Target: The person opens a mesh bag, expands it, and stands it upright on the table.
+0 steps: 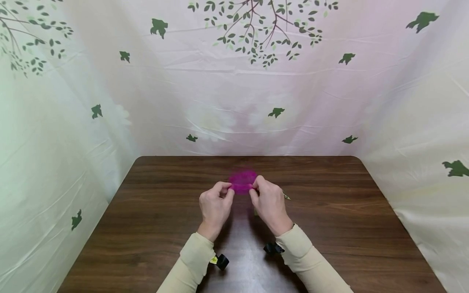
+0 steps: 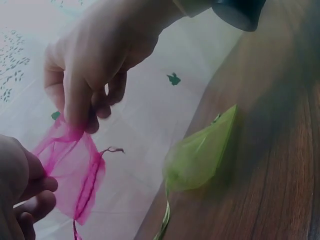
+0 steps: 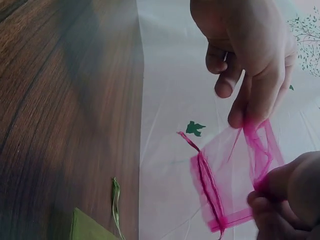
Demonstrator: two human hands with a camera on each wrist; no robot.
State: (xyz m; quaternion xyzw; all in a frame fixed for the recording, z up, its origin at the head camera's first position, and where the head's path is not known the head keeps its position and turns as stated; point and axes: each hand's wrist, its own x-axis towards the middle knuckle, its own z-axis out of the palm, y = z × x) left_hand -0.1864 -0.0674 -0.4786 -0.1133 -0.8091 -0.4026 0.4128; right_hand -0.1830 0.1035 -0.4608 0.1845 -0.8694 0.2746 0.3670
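Note:
A sheer magenta drawstring pouch (image 1: 242, 182) is held up between both hands above the table, blurred in the head view. My left hand (image 1: 215, 204) pinches one side of it between thumb and fingertips. On the other side, my right hand (image 1: 270, 202) pinches the fabric the same way. In the right wrist view the pouch (image 3: 227, 175) has its gathered drawstring edge away from the fingers, on the side nearer the table. A sheer lime-green drawstring pouch (image 2: 200, 157) lies on the table below; my right hand mostly hides it in the head view.
The dark wood-grain table (image 1: 154, 228) has rounded far corners. Pale fabric (image 1: 227, 89) printed with leaves and green birds hangs behind it and on both sides. Each wrist bears a small black camera, such as the left one (image 1: 222, 262).

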